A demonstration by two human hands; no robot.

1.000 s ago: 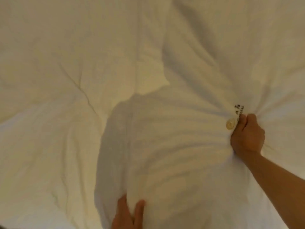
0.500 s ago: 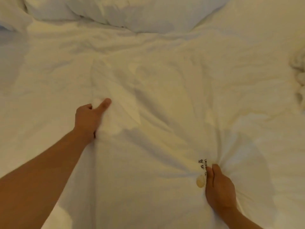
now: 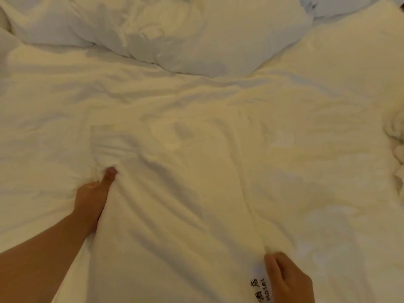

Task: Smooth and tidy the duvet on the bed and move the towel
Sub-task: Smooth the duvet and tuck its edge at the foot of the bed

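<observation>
Two hands are bunched into the white duvet, which covers the bed from near edge to the pillows at the far end. The left hand pinches a fold left of centre; the right hand clutches cloth beside a printed label. It looks soft, light and limp, best gripped in gathered handfuls. A rumpled towel, possibly, lies far right.
</observation>
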